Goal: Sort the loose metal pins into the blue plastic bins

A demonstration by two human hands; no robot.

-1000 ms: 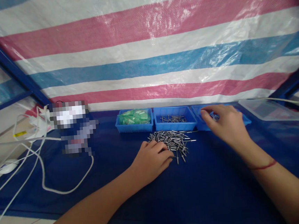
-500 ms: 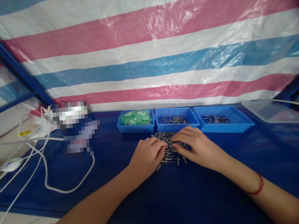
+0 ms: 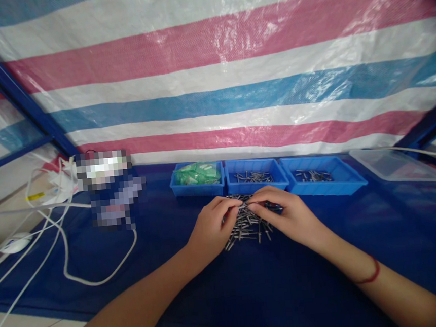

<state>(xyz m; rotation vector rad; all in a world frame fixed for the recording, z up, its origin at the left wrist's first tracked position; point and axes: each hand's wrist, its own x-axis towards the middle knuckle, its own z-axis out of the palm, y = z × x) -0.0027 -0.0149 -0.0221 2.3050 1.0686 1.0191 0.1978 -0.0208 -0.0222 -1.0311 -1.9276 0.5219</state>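
A loose pile of small metal pins lies on the blue table mat. My left hand and my right hand meet over the pile, fingertips pinched together around a pin between them. Behind the pile stand three blue bins: the left bin holds green packets, the middle bin and the right bin hold a few pins each. A red string circles my right wrist.
A clear plastic lid lies at the far right. White cables and a white mouse are at the left beside a blurred box. A striped tarp closes the back.
My right hand left the right bin, came down to the pile, and now pinches at the pins against my left fingertips. My left hand lifted its fingers slightly.
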